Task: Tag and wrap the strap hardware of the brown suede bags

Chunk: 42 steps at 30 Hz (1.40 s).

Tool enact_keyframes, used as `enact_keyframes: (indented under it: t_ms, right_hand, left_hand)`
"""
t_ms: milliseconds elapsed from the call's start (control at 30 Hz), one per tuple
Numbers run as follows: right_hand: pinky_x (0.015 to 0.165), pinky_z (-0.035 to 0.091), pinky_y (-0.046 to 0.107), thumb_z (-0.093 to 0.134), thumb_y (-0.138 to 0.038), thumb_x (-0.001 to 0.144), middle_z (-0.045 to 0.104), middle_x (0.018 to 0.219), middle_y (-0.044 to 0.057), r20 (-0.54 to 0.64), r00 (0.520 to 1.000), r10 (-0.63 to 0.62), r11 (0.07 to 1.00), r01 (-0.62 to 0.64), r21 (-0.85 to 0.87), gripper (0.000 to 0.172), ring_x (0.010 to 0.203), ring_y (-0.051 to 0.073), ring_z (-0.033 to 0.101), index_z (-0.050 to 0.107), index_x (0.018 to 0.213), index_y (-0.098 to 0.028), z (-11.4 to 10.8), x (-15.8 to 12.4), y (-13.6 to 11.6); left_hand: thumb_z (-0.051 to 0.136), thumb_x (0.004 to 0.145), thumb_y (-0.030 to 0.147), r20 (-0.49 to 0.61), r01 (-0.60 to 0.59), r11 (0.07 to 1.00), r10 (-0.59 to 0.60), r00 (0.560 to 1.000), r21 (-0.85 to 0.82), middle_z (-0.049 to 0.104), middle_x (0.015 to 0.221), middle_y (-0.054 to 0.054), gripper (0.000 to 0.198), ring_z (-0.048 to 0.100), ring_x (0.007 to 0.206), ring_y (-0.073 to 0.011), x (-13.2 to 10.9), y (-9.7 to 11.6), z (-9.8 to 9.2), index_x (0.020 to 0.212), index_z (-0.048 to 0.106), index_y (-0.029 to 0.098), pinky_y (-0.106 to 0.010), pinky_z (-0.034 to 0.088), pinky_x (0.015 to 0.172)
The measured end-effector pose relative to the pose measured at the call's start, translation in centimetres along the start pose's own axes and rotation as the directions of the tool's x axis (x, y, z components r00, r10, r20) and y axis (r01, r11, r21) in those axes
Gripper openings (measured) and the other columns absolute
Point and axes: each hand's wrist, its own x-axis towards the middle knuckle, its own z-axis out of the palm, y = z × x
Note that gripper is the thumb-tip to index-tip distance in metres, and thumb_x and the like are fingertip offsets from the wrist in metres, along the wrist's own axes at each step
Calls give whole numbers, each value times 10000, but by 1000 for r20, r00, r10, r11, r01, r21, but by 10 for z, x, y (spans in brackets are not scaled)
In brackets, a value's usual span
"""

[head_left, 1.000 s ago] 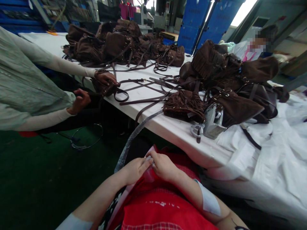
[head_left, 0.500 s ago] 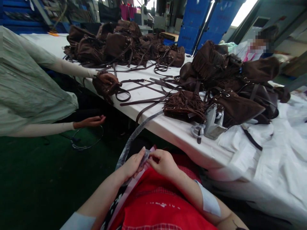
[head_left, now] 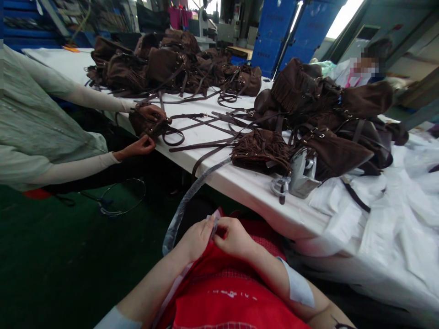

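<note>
In front of the red apron (head_left: 236, 283), my left hand (head_left: 198, 238) and my right hand (head_left: 233, 236) are close together. Both are closed on the plastic wrap (head_left: 214, 225), a small clear piece showing between the fingers. A dark strap sheathed in clear film (head_left: 185, 201) curves down from the table edge beside the fringed brown bag (head_left: 262, 151) and passes behind my left hand. Whether it joins the piece between my fingers is hidden.
A white-covered table (head_left: 247, 189) carries heaps of brown bags (head_left: 164, 64) and loose straps. A grey tape dispenser (head_left: 303, 176) stands near its edge. At left, a co-worker's hands (head_left: 144, 146) handle another bag. White plastic sheets (head_left: 391, 205) lie at right.
My left hand has shifted up and right, closer to my right hand, and less plastic shows between them. The co-worker's lower hand has risen to the bag.
</note>
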Motion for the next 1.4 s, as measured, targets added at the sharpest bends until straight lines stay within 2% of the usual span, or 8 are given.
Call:
enact_keyframes:
  t_ms: [233, 400, 700, 933, 1100, 1167, 1233, 1400]
  right_hand:
    - [636, 407, 233, 546, -98, 748, 639, 707, 29, -100, 995, 24, 1000, -25, -6, 117, 655, 139, 549, 609, 682, -171, 3, -2, 5]
    - [578, 408, 232, 571, -282, 836, 602, 630, 17, -176, 973, 151, 941, -87, 327, 225, 596, 130, 506, 589, 641, -173, 5, 1, 5]
    - [474, 354, 197, 819, -439, 624, 546, 522, -23, 19, 883, 469, 273, -165, 948, 364, 464, 70, 434, 618, 643, -136, 7, 13, 0]
    - [385, 196, 146, 702, -223, 726, 402, 458, -79, 391, 803, 449, -112, -384, 917, 234, 382, 23, 277, 503, 630, -147, 5, 13, 3]
    - [363, 144, 136, 517, -256, 896, 382, 457, -84, 712, 656, 253, -283, -653, 702, 219, 345, 29, 208, 485, 704, -157, 4, 12, 7]
    - [368, 153, 141, 525, -253, 880, 385, 468, -81, 722, 662, 199, -279, -668, 690, 212, 351, 28, 216, 483, 696, -156, 6, 11, 8]
    - [386, 203, 156, 561, -272, 833, 432, 501, -57, 610, 757, 233, -165, -588, 792, 209, 379, 33, 282, 499, 676, -149, 8, 10, 7]
    - [517, 388, 226, 628, -313, 768, 594, 685, 6, -65, 946, 316, 673, -176, 718, 251, 531, 102, 486, 646, 948, -140, 6, 7, 4]
  left_hand:
    - [376, 922, 620, 56, 15, 953, -33, 998, 303, 746, 970, -141, 555, 696, 934, -295, 0, -2, 2, 1075, 647, 161, -340, 470, 798]
    - [331, 959, 569, -14, -24, 937, 31, 999, 348, 728, 1048, -152, 557, 687, 989, -297, -6, 11, 0, 1271, 541, 159, -347, 468, 804]
    - [405, 943, 525, -38, -33, 941, 49, 998, 335, 717, 1074, -111, 475, 682, 969, -282, -8, 3, 3, 1246, 540, 185, -378, 493, 834]
    - [616, 845, 450, -28, -135, 980, 141, 990, 149, 669, 1176, -99, 585, 662, 1022, -230, -3, -14, -7, 1345, 471, 181, -343, 509, 903]
    - [700, 776, 445, -21, -185, 972, 190, 982, 147, 675, 936, -18, 612, 646, 754, -163, -6, -8, -9, 1300, 497, 204, -276, 519, 716]
    - [697, 774, 468, -26, -211, 955, 221, 975, 209, 652, 812, 5, 398, 610, 694, -155, -6, -8, -9, 1062, 612, 207, -257, 487, 655]
    - [659, 801, 496, -82, -189, 967, 205, 975, 170, 629, 726, 12, 315, 587, 633, -144, -4, -12, -8, 903, 612, 202, -241, 459, 590]
    - [531, 835, 651, -114, 86, 925, -137, 984, -371, 399, 451, 109, 444, 300, 308, -61, 4, -26, -6, 837, 519, 208, -174, 173, 321]
